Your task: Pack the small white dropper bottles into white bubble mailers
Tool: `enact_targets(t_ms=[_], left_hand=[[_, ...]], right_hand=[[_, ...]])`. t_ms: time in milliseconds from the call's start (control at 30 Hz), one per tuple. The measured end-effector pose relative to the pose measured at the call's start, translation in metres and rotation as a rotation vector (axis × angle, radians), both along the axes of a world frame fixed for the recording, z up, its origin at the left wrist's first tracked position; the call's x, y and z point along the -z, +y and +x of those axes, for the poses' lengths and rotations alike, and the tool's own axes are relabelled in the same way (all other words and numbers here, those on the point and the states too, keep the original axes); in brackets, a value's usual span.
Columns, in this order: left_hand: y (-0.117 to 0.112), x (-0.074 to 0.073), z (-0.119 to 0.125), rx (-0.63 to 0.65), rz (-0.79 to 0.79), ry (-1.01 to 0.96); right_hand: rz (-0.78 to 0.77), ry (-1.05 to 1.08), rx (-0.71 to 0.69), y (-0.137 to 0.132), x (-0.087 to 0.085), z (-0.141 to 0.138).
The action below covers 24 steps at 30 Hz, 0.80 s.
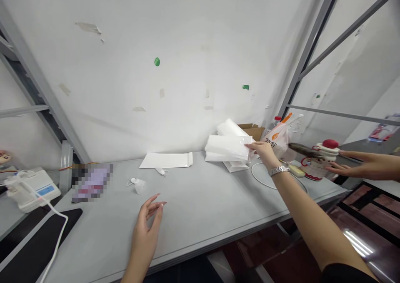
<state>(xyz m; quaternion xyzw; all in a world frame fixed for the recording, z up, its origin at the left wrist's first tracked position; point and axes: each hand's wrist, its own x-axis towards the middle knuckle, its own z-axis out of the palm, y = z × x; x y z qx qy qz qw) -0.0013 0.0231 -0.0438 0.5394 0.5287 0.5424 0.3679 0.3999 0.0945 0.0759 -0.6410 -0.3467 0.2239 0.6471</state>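
My right hand [261, 150], wearing a metal watch, pinches the right edge of a white envelope [228, 146] on top of a loose pile at the back of the table. More white envelopes [236, 166] lie under it, partly hidden. My left hand [147, 224] hovers over the table front with curved fingers, thumb apart, holding nothing. Beyond it lies a small translucent white piece with a string loop [138, 185]. A similar small white piece [160, 171] touches the front edge of a flat white envelope [165, 160] near the wall.
Behind the pile stand a cardboard box [254, 132] and a printed plastic bag [278, 139]. A white cable [261, 181] curves nearby. At right, another person's hand [346, 166] is beside a snowman-shaped container [321, 160]. A white device [33, 189] with a cord sits left.
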Motion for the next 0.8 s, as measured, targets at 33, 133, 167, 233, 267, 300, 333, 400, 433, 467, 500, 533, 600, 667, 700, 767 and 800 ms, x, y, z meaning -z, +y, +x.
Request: enact_targets(t_ms=[33, 133, 167, 233, 267, 300, 333, 400, 433, 467, 500, 533, 600, 667, 700, 767, 800], left_hand=[[0.0, 0.0, 0.0, 0.002, 0.0, -0.003], [0.0, 0.0, 0.0, 0.009, -0.01, 0.005], [0.0, 0.0, 0.0, 0.009, -0.013, 0.009], [0.0, -0.001, 0.0, 0.006, -0.012, 0.011], [0.0, -0.001, 0.0, 0.004, -0.009, 0.009], [0.0, -0.001, 0.0, 0.003, -0.007, 0.009], [0.0, -0.001, 0.0, 0.003, -0.006, 0.01], [0.0, -0.001, 0.0, 0.008, -0.002, 0.013], [0.0, -0.001, 0.0, 0.013, 0.0, 0.015], [0.0, -0.001, 0.0, 0.017, 0.002, 0.017], [0.0, -0.001, 0.0, 0.021, 0.002, 0.019], [0.0, -0.002, 0.0, 0.022, 0.0, 0.022], [-0.001, -0.003, 0.001, 0.022, -0.011, 0.03], [-0.002, -0.004, 0.001, 0.02, -0.019, 0.032], [-0.003, -0.005, 0.001, 0.018, -0.02, 0.03], [-0.003, -0.006, 0.002, 0.016, -0.022, 0.027], [-0.003, -0.007, 0.002, 0.016, -0.021, 0.027]], right_hand=[[0.004, -0.021, -0.001, -0.002, 0.004, -0.006], [-0.005, -0.051, -0.036, -0.009, 0.018, -0.026], [-0.017, -0.049, -0.067, -0.011, 0.023, -0.033], [-0.054, -0.024, -0.149, -0.017, 0.034, -0.049], [-0.077, -0.001, -0.196, -0.02, 0.039, -0.057], [-0.102, 0.029, -0.242, -0.023, 0.044, -0.064], [-0.127, 0.065, -0.286, -0.027, 0.05, -0.072], [-0.17, 0.144, -0.362, -0.033, 0.058, -0.084], [-0.186, 0.183, -0.391, -0.035, 0.062, -0.089], [-0.197, 0.218, -0.412, -0.036, 0.065, -0.093], [-0.206, 0.249, -0.427, -0.036, 0.067, -0.096], [-0.211, 0.277, -0.435, -0.036, 0.07, -0.098], [-0.21, 0.321, -0.433, -0.032, 0.073, -0.1], [-0.189, 0.356, -0.411, -0.026, 0.077, -0.102], [-0.171, 0.371, -0.393, -0.024, 0.079, -0.103], [-0.122, 0.399, -0.347, -0.02, 0.084, -0.105], [-0.096, 0.411, -0.324, -0.019, 0.086, -0.107]])
